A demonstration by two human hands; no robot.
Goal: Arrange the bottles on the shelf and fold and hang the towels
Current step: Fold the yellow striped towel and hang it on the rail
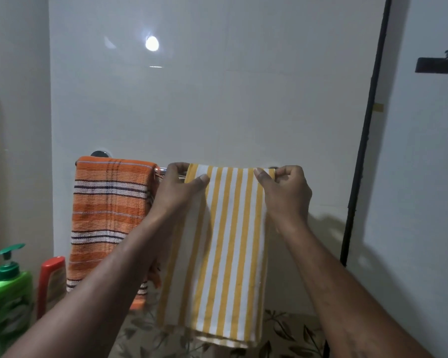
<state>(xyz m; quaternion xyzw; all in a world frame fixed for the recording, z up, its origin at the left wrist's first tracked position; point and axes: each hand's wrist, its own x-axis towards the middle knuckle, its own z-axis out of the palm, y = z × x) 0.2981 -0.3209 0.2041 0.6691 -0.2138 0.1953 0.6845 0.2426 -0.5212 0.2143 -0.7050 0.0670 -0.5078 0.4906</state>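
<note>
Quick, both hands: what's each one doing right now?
Left hand: closed, pinching the top left edge of the yellow striped towel.
Right hand: closed, pinching the towel's top right edge.

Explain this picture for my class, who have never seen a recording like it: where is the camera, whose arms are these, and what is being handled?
The camera sits on a person's head, looking forward and down, so the two bare arms are the wearer's own. The left hand and right hand each pinch a top corner of a yellow striped towel, which hangs folded over a towel rail on the white wall. An orange striped towel already hangs to its left. Lower left stand a green pump bottle and a red bottle.
</note>
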